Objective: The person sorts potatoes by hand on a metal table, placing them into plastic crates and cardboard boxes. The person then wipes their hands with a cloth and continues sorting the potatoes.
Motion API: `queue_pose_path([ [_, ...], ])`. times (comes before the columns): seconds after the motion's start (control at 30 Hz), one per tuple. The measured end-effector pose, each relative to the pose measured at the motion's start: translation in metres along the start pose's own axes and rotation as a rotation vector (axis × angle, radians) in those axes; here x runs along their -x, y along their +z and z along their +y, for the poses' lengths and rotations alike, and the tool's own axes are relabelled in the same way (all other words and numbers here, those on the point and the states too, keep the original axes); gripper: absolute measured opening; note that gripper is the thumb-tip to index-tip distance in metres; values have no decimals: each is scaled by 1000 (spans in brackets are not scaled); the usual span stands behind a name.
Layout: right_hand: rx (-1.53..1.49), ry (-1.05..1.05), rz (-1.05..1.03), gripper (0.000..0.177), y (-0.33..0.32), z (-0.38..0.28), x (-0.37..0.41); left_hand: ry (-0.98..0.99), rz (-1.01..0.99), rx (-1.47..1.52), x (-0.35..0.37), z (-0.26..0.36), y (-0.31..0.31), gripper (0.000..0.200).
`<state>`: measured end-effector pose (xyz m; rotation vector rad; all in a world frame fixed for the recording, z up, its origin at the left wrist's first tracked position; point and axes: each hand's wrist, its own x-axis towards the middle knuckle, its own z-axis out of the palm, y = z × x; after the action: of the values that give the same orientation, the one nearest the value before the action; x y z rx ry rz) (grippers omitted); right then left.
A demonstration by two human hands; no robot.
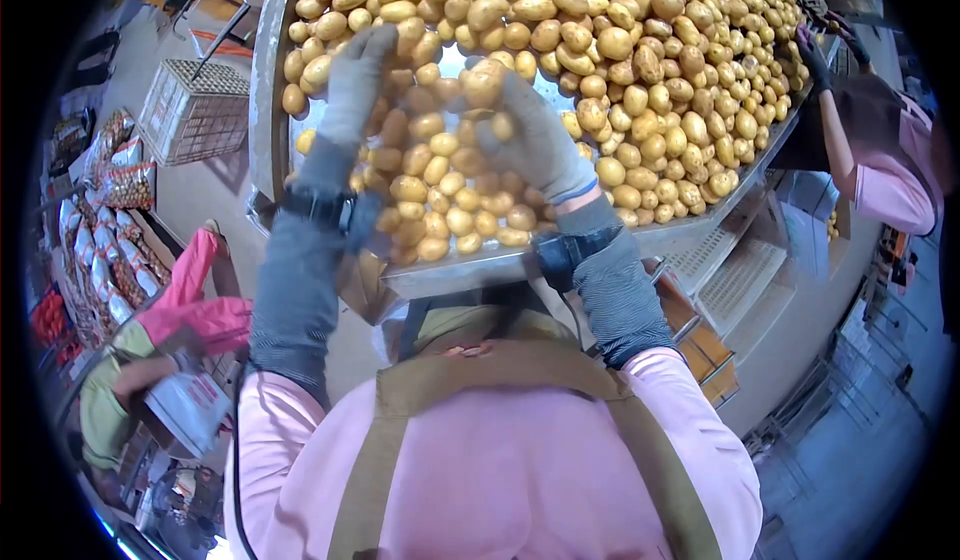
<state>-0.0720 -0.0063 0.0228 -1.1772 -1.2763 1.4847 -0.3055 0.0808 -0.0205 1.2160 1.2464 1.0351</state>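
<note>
Yellow-brown potatoes (660, 90) lie heaped on a metal sorting table (450, 278) in front of me. My left hand (352, 85), in a grey work glove, is above the table's left part, its fingers stretched forward and slightly bent, with no potato in its grasp. My right hand (540, 140), gloved too, curves inward with its thumb apart from the fingers. A large, blurred potato (483, 82) sits at its fingertips, held there. Between both hands, more potatoes (437, 170) are smeared by motion, and the table's bright surface shows beyond them.
A co-worker (890, 150) stands at the table's right side, gloved hands at the potatoes. At left are a white plastic crate (195, 110), filled bags (105, 250) and another person (150, 370). Perforated crates (735, 270) stand under the table's right front edge.
</note>
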Motion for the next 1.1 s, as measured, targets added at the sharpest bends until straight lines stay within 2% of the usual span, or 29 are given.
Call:
queue_pose_path([
  [0.03, -106, 52, 19, 36, -2, 1, 6, -171, -27, 307, 24, 17, 15, 37],
  [0.07, -210, 101, 35, 38, -4, 0, 13, -411, -141, 667, 43, 40, 28, 35],
  [0.1, -139, 16, 57, 45, -4, -5, 22, -324, -171, 558, 61, 45, 41, 38],
  [0.17, -206, 60, 107, 46, -5, -8, 38, -150, -201, 338, 95, 55, 66, 46],
  [0.2, -238, 84, 134, 46, -7, -9, 48, -312, -196, 511, 103, 62, 73, 49],
  [0.23, -261, 117, 157, 45, -10, -14, 57, 76, -284, 169, 105, 54, 78, 50],
  [0.3, -318, 181, 205, 43, -19, -18, 72, -286, -241, 575, 117, 76, 93, 51],
  [0.37, -404, 200, 297, 37, -29, -19, 88, -437, -277, 677, 127, 95, 109, 54],
  [0.4, -262, 151, 282, 38, -36, -14, 98, -514, -289, 725, 132, 105, 117, 56],
  [0.47, 63, 39, 288, 36, -56, -3, 129, -422, -408, 550, 129, 50, 125, 54],
  [0.53, 480, -139, 428, 32, -68, -7, 175, -631, -618, 500, 147, 83, 159, 49],
  [0.57, 563, -156, 513, 31, -69, -11, 200, -726, -729, 461, 156, 99, 176, 46],
  [0.6, 409, -57, 618, 32, -66, -24, 229, -746, -768, 430, 171, 105, 198, 44],
  [0.67, 470, -109, 722, 37, -80, -37, 284, -872, -990, 355, 193, 109, 233, 44],
  [0.7, 516, -108, 780, 41, -88, -40, 304, -659, -1137, 253, 196, 121, 261, 41],
  [0.73, 616, -76, 864, 45, -104, -41, 320, -596, -1154, 278, 206, 145, 289, 41],
  [0.8, 756, 41, 1029, 54, -139, -44, 345, -426, -1148, 192, 204, 101, 348, 42],
  [0.83, 416, 230, 1138, 47, -154, -71, 337, -323, -1087, 173, 199, 100, 373, 43],
  [0.9, 238, 167, 1280, 46, -221, -4, 369, -124, -961, 108, 188, 97, 408, 45],
  [0.97, -8, 109, 1183, 44, -249, 28, 387, 47, -942, -17, 194, 85, 400, 48],
  [1.0, -201, 185, 1153, 43, -239, 25, 388, 159, -974, -110, 202, 72, 381, 48],
  [1.07, -155, 343, 1013, 40, -220, 54, 400, 21, -1109, -191, 216, 23, 338, 35],
  [1.1, -120, 412, 953, 40, -214, 70, 404, 14, -1098, -217, 224, 4, 310, 34],
])
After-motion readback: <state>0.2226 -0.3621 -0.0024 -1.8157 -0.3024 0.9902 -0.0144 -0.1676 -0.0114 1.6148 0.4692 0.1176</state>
